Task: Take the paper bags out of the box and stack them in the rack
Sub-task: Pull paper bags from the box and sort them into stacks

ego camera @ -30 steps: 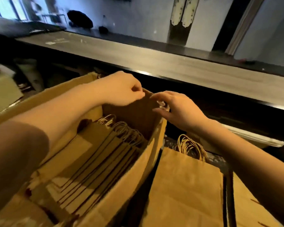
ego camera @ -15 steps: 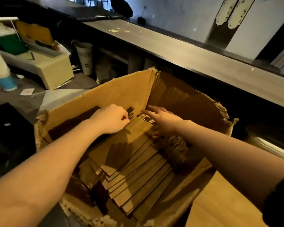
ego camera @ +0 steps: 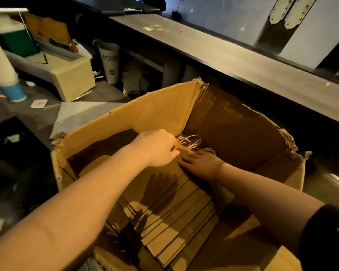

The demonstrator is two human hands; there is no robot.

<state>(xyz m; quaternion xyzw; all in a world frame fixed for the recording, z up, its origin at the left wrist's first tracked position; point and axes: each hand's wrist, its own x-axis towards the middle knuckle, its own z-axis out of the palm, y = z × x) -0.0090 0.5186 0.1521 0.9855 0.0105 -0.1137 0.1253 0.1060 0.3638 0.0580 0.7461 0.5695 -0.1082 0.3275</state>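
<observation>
Surface: long dark counter (ego camera: 233, 53) beyond, grey wall (ego camera: 223, 20) behind.
Box: one cardboard box (ego camera: 149, 114), open, edges torn.
Bags: paper bags (ego camera: 174, 208) fanned inside it; too overlapped to count.
Left hand (ego camera: 157, 148): my fingers curled at the bags' top edge; grip hidden, cannot tell.
Right hand (ego camera: 202, 163): flat on the bags, fingers straight.
Around: one white cup stack (ego camera: 0, 63), one printed cup (ego camera: 111, 62), left.

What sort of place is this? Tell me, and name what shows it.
Probably behind a cafe or takeaway counter: stacked paper cups, a printed cup, and a box of handled paper bags.
</observation>
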